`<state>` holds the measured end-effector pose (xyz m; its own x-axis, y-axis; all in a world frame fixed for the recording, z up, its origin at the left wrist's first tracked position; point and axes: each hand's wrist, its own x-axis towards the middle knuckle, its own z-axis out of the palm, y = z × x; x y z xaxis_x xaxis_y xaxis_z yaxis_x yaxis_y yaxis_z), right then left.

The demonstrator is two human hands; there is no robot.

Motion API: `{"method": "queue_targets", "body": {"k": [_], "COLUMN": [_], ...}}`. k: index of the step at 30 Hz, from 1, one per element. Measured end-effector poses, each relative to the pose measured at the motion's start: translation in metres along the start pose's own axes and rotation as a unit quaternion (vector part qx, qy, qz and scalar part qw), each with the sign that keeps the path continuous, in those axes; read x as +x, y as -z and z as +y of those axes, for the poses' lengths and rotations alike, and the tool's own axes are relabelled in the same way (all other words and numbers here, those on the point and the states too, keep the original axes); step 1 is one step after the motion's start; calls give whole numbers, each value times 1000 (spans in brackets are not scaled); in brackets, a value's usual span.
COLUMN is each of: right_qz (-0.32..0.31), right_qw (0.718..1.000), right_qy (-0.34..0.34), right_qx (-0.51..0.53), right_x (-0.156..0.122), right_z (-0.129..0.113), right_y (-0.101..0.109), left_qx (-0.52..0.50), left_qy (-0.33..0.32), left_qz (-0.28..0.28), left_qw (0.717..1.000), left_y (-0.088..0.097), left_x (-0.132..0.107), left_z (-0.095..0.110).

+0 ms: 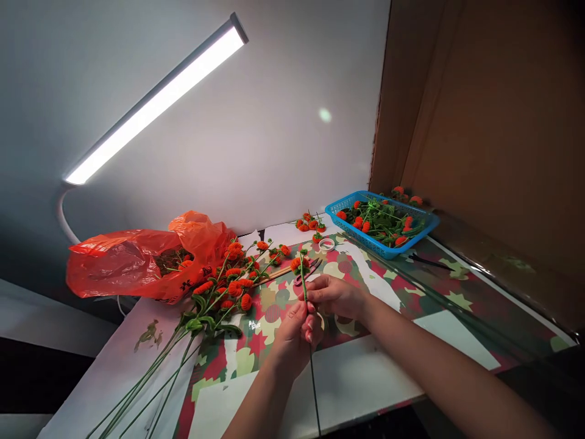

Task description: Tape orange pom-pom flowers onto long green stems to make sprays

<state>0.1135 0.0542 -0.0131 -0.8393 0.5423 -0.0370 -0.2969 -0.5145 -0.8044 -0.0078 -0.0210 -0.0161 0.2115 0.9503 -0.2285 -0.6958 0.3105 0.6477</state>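
My left hand (295, 334) is closed around a thin green stem (313, 378) that runs down toward the table's near edge. My right hand (333, 296) pinches the same stem just above, near its top, where small orange flower heads (297, 263) sit. Both hands meet over the patterned table cover (393, 286). A pile of finished orange flowers on long green stems (228, 286) lies just left of my hands. Scissors (308, 271) lie behind the stem's top.
An orange plastic bag (137, 259) lies at the left back. A blue basket (381, 222) of orange flower heads stands at the right back, loose heads (309, 224) and a white tape ring (326, 244) beside it. A lit lamp bar (155, 100) hangs above; brown cardboard (493, 122) walls the right.
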Motion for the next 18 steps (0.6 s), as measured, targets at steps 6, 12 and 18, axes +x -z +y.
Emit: {"method": "queue_targets", "body": {"k": [6,12,18], "right_qz": [122,156,63], "right_qw": [986,970,988], "right_qy": [84,113,80], "right_qx": [-78,-146,-119], "right_x": [1,1,1], "right_z": [-5,-7,1], "right_y": [-2,-4,2], "left_qx": [172,174,8], "left_qy": [-82,-102,0], "left_qz": [102,115,45], "left_qw": [976,973,999], "left_y": [-3,1,1], "left_x": [2,5,3], "left_z": [0,5,4]}}
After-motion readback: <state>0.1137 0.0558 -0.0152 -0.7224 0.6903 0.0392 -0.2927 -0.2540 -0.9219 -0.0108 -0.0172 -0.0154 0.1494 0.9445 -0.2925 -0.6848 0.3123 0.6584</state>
